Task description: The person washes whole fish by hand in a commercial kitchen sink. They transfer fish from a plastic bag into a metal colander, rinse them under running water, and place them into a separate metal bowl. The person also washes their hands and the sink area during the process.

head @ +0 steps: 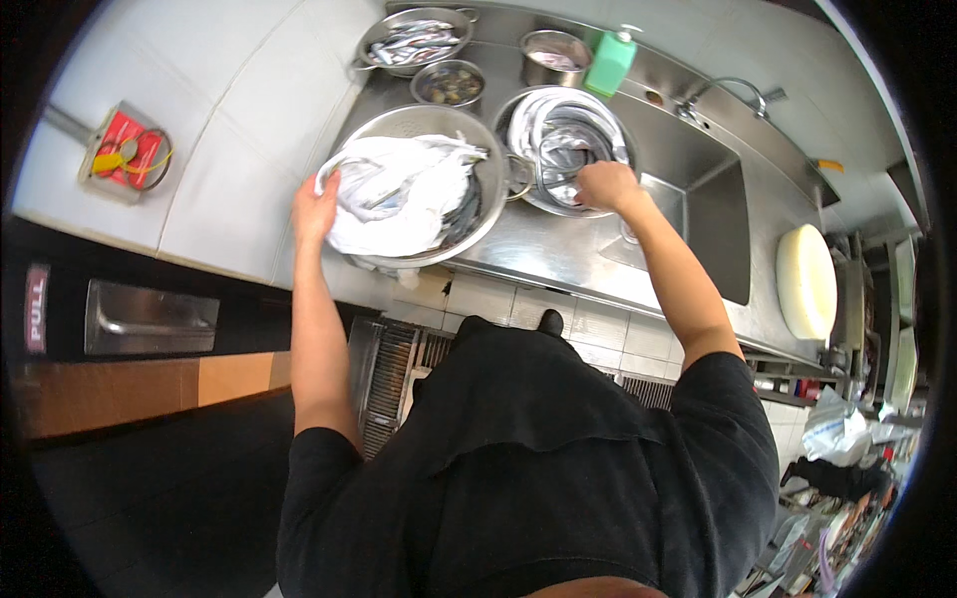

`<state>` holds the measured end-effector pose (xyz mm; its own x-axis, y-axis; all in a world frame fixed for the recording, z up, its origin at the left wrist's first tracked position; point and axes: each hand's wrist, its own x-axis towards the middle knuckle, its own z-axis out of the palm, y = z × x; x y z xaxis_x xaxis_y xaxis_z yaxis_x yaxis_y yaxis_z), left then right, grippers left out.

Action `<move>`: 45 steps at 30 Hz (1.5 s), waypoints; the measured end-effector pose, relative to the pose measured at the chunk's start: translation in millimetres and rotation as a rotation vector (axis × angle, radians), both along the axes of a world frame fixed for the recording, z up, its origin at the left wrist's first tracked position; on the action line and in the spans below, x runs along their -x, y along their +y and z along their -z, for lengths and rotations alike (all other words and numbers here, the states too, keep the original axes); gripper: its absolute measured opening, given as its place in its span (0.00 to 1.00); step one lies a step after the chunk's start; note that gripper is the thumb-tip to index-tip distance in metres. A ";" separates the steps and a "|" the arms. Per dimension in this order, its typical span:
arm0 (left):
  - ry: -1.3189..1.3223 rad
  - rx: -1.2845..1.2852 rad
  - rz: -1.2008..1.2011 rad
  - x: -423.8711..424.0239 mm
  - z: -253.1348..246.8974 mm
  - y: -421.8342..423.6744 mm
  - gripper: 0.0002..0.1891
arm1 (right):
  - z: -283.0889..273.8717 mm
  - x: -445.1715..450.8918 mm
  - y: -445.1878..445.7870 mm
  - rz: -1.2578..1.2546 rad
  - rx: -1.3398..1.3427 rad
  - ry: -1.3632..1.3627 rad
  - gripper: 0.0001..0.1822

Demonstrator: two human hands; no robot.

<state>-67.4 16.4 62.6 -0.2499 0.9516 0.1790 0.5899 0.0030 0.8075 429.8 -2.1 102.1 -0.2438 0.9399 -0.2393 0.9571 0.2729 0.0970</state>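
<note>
My left hand point(314, 209) grips the edge of a white plastic bag point(419, 217), which lies open in a large steel colander point(490, 217). Dark fish point(465, 209) show beside the bag's right edge. Right of the colander, a steel bowl point(632, 138) holds long, coiled silver fish point(527, 123) that look like cutlassfish. Over the near right part of that bowl, my right hand point(607, 187) has its fingers curled on one of the fish; the fingertips are partly hidden.
Behind stand a colander of small silver fish point(419, 43), a bowl of shellfish point(448, 86), a steel pot point(553, 75) and a green pump bottle point(611, 63). A sink point(714, 202) with a faucet point(688, 111) lies right, then a thick round cutting board point(806, 282).
</note>
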 end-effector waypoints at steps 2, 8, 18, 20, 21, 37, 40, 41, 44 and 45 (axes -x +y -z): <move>0.092 0.021 -0.053 0.6 -5.7 -2.6 0.30 | -12.7 14.1 -2.2 0.028 -0.064 0.105 0.20; 0.128 0.039 -0.118 3.2 -6.4 -0.6 0.30 | -32.2 115.1 33.1 -0.336 -0.169 0.715 0.11; -0.167 0.042 0.037 -12.7 -33.8 -18.1 0.23 | 35.9 335.8 54.0 -0.449 -0.032 1.150 0.17; -0.386 -0.030 0.105 -12.8 -34.5 -22.9 0.19 | 36.4 340.9 50.6 -0.357 0.007 1.164 0.19; -0.450 0.001 0.140 -11.0 -35.3 -26.6 0.19 | 30.5 339.9 50.9 -0.302 0.042 1.083 0.19; -0.414 0.008 -0.054 -3.4 0.0 -26.7 0.14 | -130.2 207.5 62.3 -0.148 0.169 1.425 0.22; -0.429 -0.010 -0.060 -4.7 5.7 -24.6 0.13 | -171.5 173.0 76.8 -0.070 0.166 1.630 0.23; -0.433 -0.015 -0.081 -0.4 9.1 -28.6 0.13 | -200.7 173.6 61.7 0.029 0.167 1.742 0.13; -0.410 -0.025 -0.060 -9.4 10.1 -22.0 0.13 | -247.7 125.7 74.1 -0.058 0.009 1.915 0.14; -0.419 -0.039 -0.066 -6.5 13.1 -23.5 0.14 | -265.4 113.5 80.6 -0.071 -0.084 1.845 0.13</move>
<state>-60.9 -7.1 49.5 -0.3685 0.9258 0.0843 0.2103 -0.0053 0.9776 316.4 78.5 367.5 -0.1441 0.9113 0.3856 -0.1606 0.3629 -0.9179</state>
